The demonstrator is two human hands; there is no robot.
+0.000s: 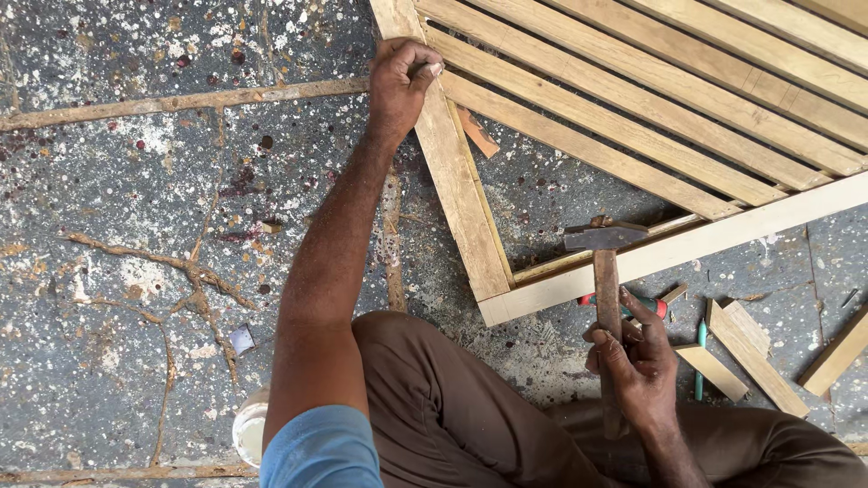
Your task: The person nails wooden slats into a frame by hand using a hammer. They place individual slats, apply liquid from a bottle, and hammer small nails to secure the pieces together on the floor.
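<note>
No packages, labels or signs can be made out; the only container is a small pale round tub (250, 432) on the floor beside the left elbow, partly hidden by the blue sleeve (321, 447). A slatted wooden frame (470, 217) lies flat on the stained, cracked stone floor (117, 271), its near corner pointing toward the seated person's knee. The left hand (402, 81) rests on the frame's left rail near its far end, fingers curled and pinched together at the rail's inner edge; what they pinch is too small to tell. The right hand (637, 361) is clenched around the wooden handle of a hammer (606, 271), gripping its lower half, with the metal head above the fingers and over the frame's bottom rail, close to the corner. Just right of that hand lie a red-handled tool (653, 305), a green pencil (701, 357) and several loose wood offcuts (755, 352).
</note>
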